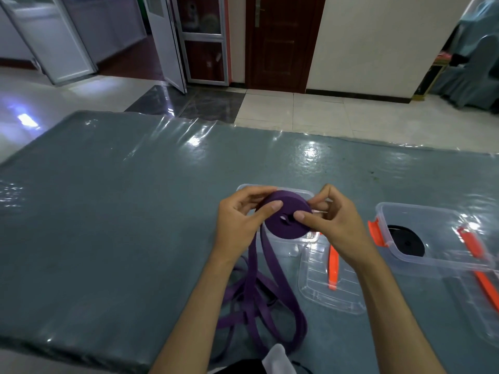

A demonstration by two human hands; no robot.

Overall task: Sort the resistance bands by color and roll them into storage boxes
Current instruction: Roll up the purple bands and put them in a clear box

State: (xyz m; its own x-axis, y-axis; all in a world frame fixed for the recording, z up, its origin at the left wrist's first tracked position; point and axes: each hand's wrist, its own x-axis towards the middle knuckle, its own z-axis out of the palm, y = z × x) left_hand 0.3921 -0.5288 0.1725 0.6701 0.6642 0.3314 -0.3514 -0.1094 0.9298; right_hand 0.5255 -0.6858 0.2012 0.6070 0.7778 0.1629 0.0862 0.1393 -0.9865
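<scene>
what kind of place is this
Probably a hall or function room, not a home: a glossy tiled floor, a dark wooden door, cloth-covered chairs stacked at the right, and a table under clear plastic.

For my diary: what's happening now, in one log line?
left hand + right hand: rolling purple band | tail: on table | black roll: boxed
</scene>
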